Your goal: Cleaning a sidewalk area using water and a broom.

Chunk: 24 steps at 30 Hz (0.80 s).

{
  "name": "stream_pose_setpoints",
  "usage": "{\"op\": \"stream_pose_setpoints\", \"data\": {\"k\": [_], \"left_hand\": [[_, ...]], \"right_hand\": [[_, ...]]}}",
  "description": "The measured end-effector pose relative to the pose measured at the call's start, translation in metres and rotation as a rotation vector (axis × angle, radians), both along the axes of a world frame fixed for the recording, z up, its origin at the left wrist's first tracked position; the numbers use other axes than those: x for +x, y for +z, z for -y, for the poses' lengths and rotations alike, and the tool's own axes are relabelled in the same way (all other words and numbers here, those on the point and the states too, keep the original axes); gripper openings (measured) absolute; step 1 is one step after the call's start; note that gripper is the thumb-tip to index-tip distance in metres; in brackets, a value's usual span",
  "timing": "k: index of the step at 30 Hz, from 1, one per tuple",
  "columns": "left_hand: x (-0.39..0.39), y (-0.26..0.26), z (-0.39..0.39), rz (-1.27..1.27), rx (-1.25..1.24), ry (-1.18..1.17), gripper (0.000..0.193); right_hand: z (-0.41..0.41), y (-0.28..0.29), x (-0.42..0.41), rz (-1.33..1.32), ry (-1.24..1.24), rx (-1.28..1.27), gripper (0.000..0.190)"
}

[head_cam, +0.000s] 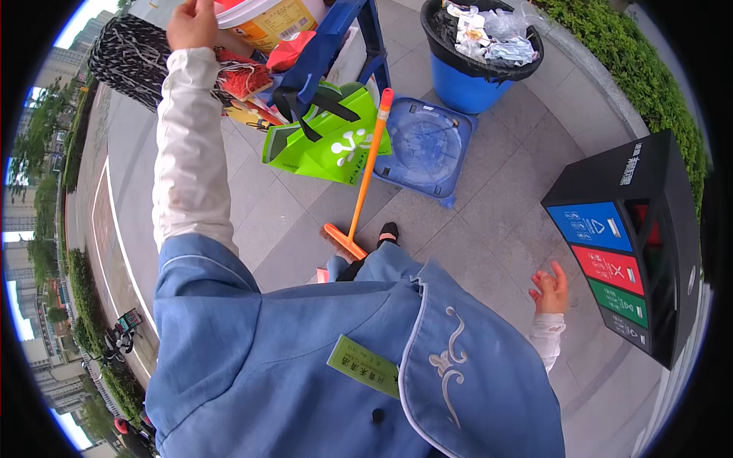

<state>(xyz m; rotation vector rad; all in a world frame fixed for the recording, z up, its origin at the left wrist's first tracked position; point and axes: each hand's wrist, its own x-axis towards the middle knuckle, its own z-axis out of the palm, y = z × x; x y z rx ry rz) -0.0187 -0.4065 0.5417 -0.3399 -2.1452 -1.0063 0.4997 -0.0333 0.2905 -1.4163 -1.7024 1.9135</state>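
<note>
My left hand [192, 26] reaches up beside a white and yellow plastic bucket [272, 26] with something red at its rim. Its fingertips run to the picture's top edge, so I cannot tell whether they grip anything. Lower at the right, my right hand [551, 289] hangs with loosely curled, parted fingers and holds nothing. It is nearest to a black sorting bin [624, 166] with blue, red, green and grey panels. Between my arms, an orange broom [366, 172] stands with its head on the paving. Its handle passes in front of a bright green bag [326, 143] bearing writing.
A blue square plastic stool [424, 143] stands behind the broom. Beyond it is a blue bin [467, 80] with a black liner, heaped with rubbish. A black-and-white mop head [129, 60] and dark blue plastic frame [343, 51] flank the bucket. A hedge [647, 68] tops a low wall.
</note>
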Motion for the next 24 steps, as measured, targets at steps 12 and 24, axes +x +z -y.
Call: {"op": "stream_pose_setpoints", "data": {"k": [12,24], "left_hand": [[0.238,-0.416,-0.073,0.708,-0.304,-0.764,0.013],[0.12,-0.818,-0.135,1.085,-1.05,-0.703,0.076]], "right_hand": [[0.077,-0.096,0.023,0.245,-0.064,-0.148,0.046],[0.228,-0.194,0.12,0.734,-0.323,-0.421,0.042]]}}
